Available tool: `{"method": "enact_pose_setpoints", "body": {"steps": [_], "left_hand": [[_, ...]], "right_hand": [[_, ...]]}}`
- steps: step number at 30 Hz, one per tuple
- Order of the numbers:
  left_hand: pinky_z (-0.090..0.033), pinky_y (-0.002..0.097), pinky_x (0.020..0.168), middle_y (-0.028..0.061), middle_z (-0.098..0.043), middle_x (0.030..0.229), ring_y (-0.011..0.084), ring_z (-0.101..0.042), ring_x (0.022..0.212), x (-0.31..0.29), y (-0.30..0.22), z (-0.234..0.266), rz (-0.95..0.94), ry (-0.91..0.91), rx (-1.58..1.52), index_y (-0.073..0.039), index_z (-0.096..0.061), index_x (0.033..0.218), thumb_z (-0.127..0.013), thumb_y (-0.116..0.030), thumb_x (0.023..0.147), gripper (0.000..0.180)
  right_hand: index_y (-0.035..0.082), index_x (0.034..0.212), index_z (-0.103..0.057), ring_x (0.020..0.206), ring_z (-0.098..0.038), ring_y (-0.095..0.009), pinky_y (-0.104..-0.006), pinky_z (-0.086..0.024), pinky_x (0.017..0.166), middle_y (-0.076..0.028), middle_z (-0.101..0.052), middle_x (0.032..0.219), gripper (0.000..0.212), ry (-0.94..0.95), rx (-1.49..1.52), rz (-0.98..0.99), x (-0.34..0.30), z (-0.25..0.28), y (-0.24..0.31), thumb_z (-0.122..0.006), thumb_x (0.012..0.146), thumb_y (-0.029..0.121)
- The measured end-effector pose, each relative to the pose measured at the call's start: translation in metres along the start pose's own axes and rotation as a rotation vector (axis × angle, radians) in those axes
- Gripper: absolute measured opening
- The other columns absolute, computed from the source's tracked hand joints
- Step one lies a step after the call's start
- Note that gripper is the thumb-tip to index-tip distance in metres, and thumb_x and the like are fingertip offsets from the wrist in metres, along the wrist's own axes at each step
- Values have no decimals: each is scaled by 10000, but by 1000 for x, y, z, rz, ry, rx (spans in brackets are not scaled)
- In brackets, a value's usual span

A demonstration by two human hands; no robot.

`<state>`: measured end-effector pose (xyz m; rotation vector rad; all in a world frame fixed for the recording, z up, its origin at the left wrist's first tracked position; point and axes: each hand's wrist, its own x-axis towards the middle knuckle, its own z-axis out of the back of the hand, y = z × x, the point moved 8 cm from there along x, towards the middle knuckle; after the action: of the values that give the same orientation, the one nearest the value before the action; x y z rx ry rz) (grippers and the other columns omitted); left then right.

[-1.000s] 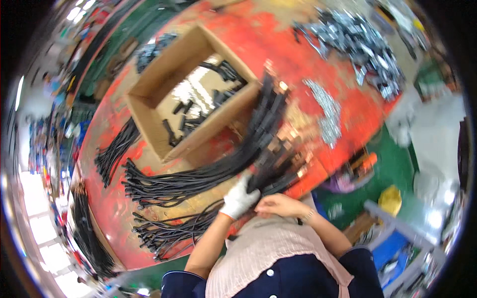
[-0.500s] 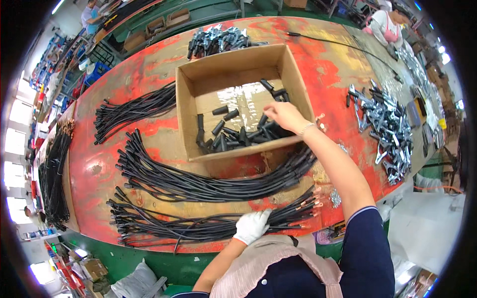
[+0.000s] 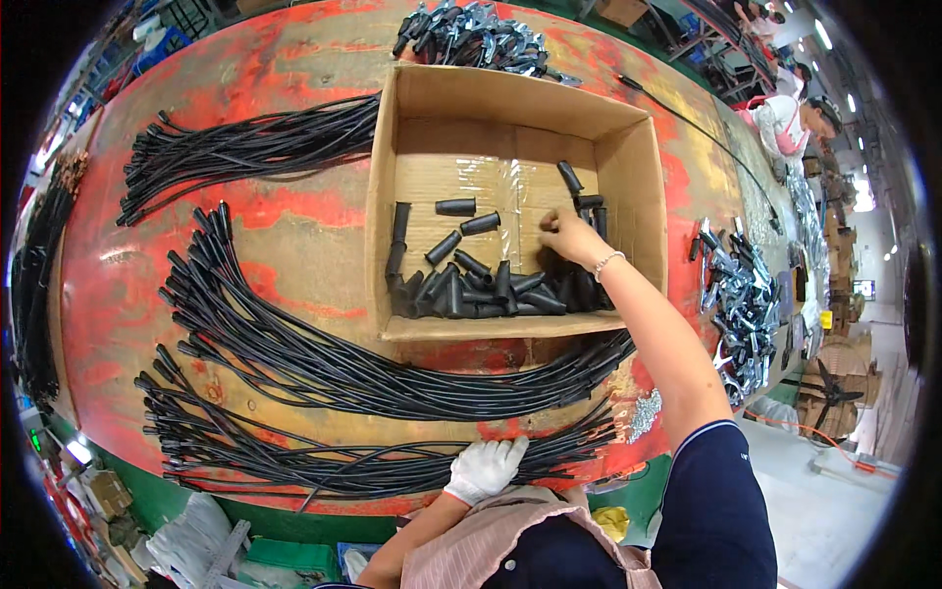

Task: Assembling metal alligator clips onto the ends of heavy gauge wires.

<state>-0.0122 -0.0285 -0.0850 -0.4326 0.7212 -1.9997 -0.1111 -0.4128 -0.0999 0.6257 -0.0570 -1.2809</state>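
Note:
My right hand [image 3: 572, 236], bare with a bracelet at the wrist, reaches into an open cardboard box [image 3: 640, 177]. Its fingers are curled and pinched above a heap of short black rubber sleeves [image 3: 481, 294]; whatever lies between the fingertips is too small to make out. In a white glove, my left hand [image 3: 488, 469] is closed over the nearest bundle of black cables [image 3: 343, 466] at the table's front edge. These cables have bare copper-coloured lugs at their right ends. A second bundle of black cables [image 3: 392, 378] curves between that one and the box.
Another cable bundle [image 3: 255, 147] lies left of the box. Metal clamps are piled behind it [image 3: 476, 39] and at its right [image 3: 746, 314]. A single cable [image 3: 702, 142] stretches across the far right. Small metal parts [image 3: 644, 416] lie near my right forearm. A co-worker [image 3: 790, 123] stands beyond the table.
The view has shifted, so the box sits further right in it. My right hand stays over the sleeves with fingers more curled; my left hand stays on the near cables.

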Motion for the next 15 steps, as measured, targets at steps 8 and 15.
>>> {"method": "enact_pose_setpoints", "body": {"steps": [8, 15], "left_hand": [[-506, 360, 550, 60, -618, 767, 211, -615, 622, 0, 5, 2, -15, -23, -12, -76, -579, 1180, -641, -242, 732, 481], [-503, 332, 542, 37, -602, 707, 187, -605, 589, 5, 7, 24, -6, -113, -10, -81, -606, 1133, -585, -208, 773, 383]], "right_hand": [[17, 1001, -556, 652, -583, -132, -263, -441, 526, -21, -580, 767, 308, 103, 737, -415, 19, -56, 66, -692, 882, 266], [28, 1071, -537, 711, -560, -86, -256, -472, 614, -20, -593, 853, 437, -41, 602, -355, 51, -36, 85, -789, 782, 239]]}}
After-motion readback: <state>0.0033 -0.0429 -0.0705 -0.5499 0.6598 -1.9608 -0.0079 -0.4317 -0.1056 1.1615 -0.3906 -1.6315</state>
